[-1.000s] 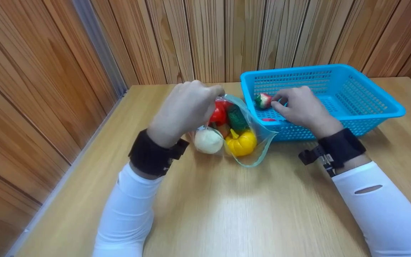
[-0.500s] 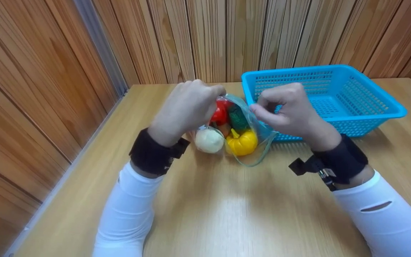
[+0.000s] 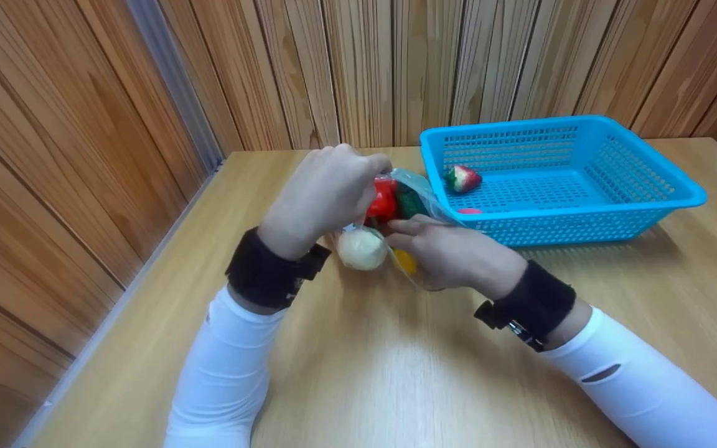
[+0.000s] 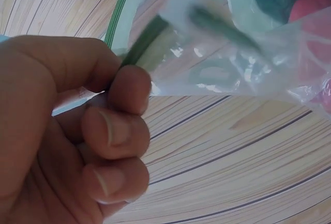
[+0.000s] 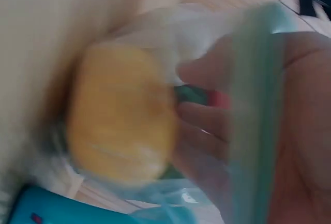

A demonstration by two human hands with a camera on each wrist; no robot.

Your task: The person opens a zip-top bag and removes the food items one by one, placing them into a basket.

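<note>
A clear plastic zip bag [image 3: 417, 186] lies on the wooden table [image 3: 433, 373] with toy food in it: a red pepper [image 3: 383, 199], a green piece [image 3: 409, 203], a yellow pumpkin [image 3: 404, 261] and a white bulb [image 3: 361, 249]. My left hand [image 3: 327, 186] pinches the bag's green-striped rim [image 4: 150, 38] and holds it up. My right hand [image 3: 449, 252] is inside the bag's mouth. Its fingers [image 5: 207, 120] are fairly straight beside the pumpkin [image 5: 121, 125]. That wrist view is blurred, and no grip shows.
A blue plastic basket [image 3: 632, 205] stands right of the bag, near the wood-panel wall. It holds a toy strawberry [image 3: 463, 178] and a small red piece [image 3: 469, 211]. Wall panels also run along the table's left side.
My right hand left the strawberry in the basket, lifted over the bag's rim and has now gone down into the bag. The left hand has kept its pinch.
</note>
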